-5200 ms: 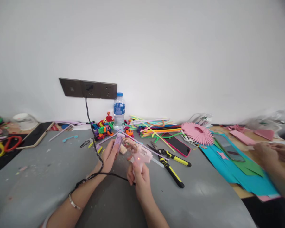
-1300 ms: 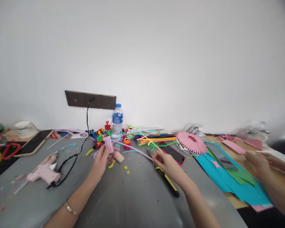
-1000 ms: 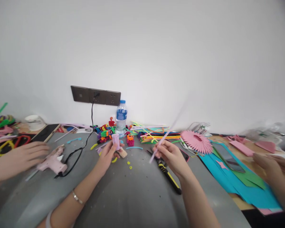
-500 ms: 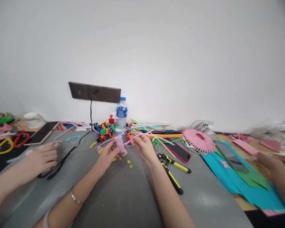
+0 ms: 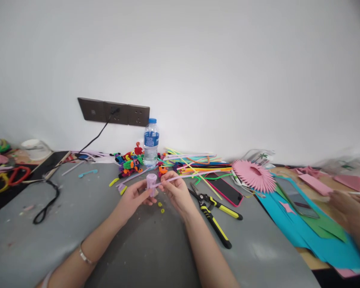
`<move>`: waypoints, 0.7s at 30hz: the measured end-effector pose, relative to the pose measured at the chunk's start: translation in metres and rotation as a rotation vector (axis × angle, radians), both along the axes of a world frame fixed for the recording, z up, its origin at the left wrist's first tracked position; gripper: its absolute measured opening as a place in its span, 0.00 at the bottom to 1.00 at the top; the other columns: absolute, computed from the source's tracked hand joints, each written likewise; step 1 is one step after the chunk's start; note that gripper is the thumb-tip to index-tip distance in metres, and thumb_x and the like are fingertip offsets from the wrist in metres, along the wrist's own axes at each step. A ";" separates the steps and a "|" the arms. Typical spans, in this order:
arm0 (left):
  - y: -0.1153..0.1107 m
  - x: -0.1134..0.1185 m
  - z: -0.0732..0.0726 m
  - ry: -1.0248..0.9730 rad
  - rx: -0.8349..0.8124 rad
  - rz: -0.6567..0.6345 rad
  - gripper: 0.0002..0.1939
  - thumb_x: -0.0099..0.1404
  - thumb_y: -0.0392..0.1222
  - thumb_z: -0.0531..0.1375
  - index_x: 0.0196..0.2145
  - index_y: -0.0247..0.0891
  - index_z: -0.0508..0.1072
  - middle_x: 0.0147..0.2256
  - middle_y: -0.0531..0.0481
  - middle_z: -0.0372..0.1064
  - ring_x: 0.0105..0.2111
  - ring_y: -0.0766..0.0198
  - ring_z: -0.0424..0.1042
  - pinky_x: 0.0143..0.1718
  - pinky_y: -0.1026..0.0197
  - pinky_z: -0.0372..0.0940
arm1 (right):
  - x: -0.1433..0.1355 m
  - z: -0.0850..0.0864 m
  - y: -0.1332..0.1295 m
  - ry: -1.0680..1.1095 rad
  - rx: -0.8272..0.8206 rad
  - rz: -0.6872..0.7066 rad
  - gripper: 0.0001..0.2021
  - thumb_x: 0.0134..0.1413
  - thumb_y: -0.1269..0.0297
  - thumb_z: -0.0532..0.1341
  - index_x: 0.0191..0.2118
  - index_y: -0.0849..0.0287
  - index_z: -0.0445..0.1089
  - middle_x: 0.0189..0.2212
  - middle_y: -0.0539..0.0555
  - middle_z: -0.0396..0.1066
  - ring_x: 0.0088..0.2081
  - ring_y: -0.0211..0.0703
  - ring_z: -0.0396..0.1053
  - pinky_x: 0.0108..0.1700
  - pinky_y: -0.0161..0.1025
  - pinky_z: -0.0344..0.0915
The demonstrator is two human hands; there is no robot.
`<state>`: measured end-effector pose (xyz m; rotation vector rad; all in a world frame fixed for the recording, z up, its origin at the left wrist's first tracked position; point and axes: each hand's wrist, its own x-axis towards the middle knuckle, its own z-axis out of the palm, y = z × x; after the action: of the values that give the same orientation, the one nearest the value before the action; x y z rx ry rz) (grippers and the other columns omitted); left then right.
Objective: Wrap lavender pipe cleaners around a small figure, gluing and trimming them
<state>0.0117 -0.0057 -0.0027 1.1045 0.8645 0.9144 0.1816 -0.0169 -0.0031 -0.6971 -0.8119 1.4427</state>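
While the small lilac piece sits above the grey mat, pinched in the closed fingers of the left hand, the right hand pinches a lilac strip against it.

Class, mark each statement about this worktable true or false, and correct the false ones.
1. The left hand holds a lilac piece. True.
2. The bottle has a red cap. False: its cap is blue.
3. The right hand holds a lilac strip. True.
4. The black-and-yellow cutters hang on the wall. False: they lie on the grey tabletop.
5. The black cord is plugged into the wall socket. True.
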 end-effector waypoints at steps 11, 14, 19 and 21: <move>-0.002 0.001 0.004 0.009 0.011 0.008 0.22 0.50 0.50 0.72 0.41 0.37 0.78 0.38 0.43 0.80 0.26 0.56 0.79 0.25 0.60 0.71 | -0.008 -0.002 0.002 -0.091 0.122 -0.192 0.15 0.41 0.61 0.73 0.26 0.55 0.65 0.25 0.45 0.66 0.26 0.36 0.62 0.32 0.34 0.60; -0.001 0.001 0.004 0.011 0.006 -0.002 0.24 0.50 0.51 0.73 0.43 0.37 0.77 0.39 0.42 0.80 0.26 0.56 0.80 0.24 0.60 0.71 | -0.008 -0.003 0.002 -0.102 0.143 -0.203 0.14 0.42 0.63 0.72 0.26 0.56 0.64 0.26 0.46 0.66 0.29 0.37 0.63 0.35 0.35 0.61; -0.002 0.001 0.004 0.004 -0.003 -0.016 0.24 0.50 0.51 0.73 0.43 0.37 0.77 0.40 0.42 0.80 0.26 0.56 0.80 0.25 0.60 0.72 | -0.009 -0.004 0.002 -0.094 0.164 -0.185 0.13 0.44 0.64 0.71 0.26 0.56 0.64 0.26 0.46 0.66 0.28 0.37 0.63 0.34 0.35 0.63; -0.002 0.001 0.004 0.002 0.000 -0.017 0.25 0.50 0.50 0.72 0.43 0.37 0.77 0.40 0.42 0.80 0.26 0.55 0.80 0.25 0.60 0.72 | -0.009 -0.003 0.001 -0.110 0.162 -0.192 0.14 0.44 0.63 0.72 0.26 0.55 0.64 0.26 0.46 0.66 0.28 0.38 0.64 0.34 0.35 0.64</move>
<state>0.0124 -0.0076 0.0014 1.1114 0.8550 0.8992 0.1728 -0.0158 -0.0062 -0.7143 -0.9103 1.1607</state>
